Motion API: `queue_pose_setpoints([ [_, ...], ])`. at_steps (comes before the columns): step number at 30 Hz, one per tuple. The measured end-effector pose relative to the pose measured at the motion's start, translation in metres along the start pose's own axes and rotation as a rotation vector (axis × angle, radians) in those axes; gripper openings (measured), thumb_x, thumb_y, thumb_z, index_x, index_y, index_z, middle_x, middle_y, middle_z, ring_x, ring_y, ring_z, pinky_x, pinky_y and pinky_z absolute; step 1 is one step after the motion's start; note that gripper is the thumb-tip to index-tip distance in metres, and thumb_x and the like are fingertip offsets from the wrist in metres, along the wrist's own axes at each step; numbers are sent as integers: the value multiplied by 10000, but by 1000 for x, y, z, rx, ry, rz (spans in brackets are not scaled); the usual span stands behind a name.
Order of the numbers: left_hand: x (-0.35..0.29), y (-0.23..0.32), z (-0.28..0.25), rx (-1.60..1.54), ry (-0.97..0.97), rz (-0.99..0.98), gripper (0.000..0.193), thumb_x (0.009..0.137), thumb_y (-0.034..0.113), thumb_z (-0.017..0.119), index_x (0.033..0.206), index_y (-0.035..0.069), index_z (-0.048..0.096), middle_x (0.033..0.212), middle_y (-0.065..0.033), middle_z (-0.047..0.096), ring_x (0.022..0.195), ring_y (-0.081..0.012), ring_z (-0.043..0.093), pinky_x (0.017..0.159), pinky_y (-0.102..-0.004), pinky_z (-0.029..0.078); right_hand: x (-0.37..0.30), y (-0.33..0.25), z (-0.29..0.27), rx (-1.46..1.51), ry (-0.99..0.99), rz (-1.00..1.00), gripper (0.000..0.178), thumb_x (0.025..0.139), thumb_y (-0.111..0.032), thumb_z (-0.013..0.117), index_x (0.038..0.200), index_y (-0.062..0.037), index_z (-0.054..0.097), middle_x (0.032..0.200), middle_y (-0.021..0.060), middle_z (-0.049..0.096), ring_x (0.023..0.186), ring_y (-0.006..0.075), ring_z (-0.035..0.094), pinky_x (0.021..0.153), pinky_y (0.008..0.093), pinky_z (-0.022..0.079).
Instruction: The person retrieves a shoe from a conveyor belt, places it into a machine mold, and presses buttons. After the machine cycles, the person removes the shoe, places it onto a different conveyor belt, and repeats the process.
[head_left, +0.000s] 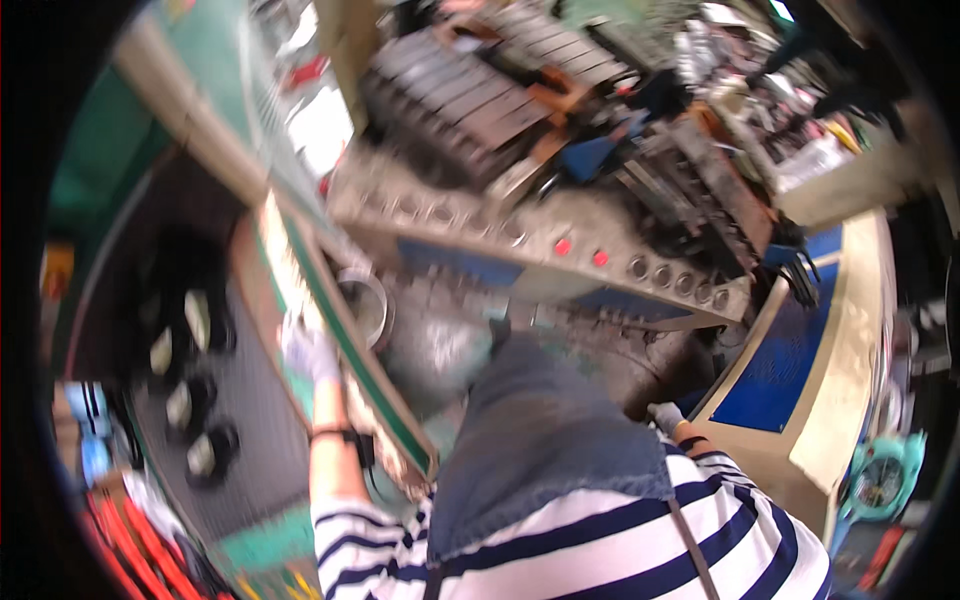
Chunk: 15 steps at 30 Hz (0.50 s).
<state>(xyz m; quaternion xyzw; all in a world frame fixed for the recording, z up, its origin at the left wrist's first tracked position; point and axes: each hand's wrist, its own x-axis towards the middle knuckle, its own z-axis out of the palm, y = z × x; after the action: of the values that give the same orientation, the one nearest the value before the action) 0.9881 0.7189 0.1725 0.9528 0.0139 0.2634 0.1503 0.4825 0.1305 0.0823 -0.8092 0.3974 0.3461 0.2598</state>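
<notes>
My left hand (308, 352), in a pale glove, is at the worn, light-coloured ledge (283, 255) along the side of a green-edged conveyor. Motion smears its fingers, and I cannot tell whether they grip anything. On the conveyor's dark ribbed belt (265, 455), just left of this hand, lie several black pieces (185, 405) with pale patches; they look like shoe parts. Low at my right side hangs my right hand (666, 414), also gloved. Its fingers are slightly apart, with no held thing visible, close to a cream cabinet (850, 330) with a blue panel.
Ahead stands a long cream machine (460, 245) with round dials, red buttons and slatted metal blocks (450, 95) on top. A round white bin (365, 305) is on the floor between it and the conveyor. A turquoise fan (885, 477) stands at the right.
</notes>
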Motion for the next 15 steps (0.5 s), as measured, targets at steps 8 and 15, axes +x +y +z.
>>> queue_pose_setpoints([
  [8,-4,16,-4,-43,-120,-141,307,866,178,535,1130,79,658,1270,-93,613,1222,-320,518,1056,-429,382,-53,-41,0,194,75,-102,337,907,-302,483,919,-62,720,806,128,707,672,243,689,663,352,556],
  [15,3,3,1,-48,-187,-147,316,873,185,531,1147,71,641,1229,-102,626,1158,-307,544,1029,-413,398,-39,-31,11,412,27,113,364,883,-352,515,937,-64,729,858,127,718,680,245,687,658,360,542],
])
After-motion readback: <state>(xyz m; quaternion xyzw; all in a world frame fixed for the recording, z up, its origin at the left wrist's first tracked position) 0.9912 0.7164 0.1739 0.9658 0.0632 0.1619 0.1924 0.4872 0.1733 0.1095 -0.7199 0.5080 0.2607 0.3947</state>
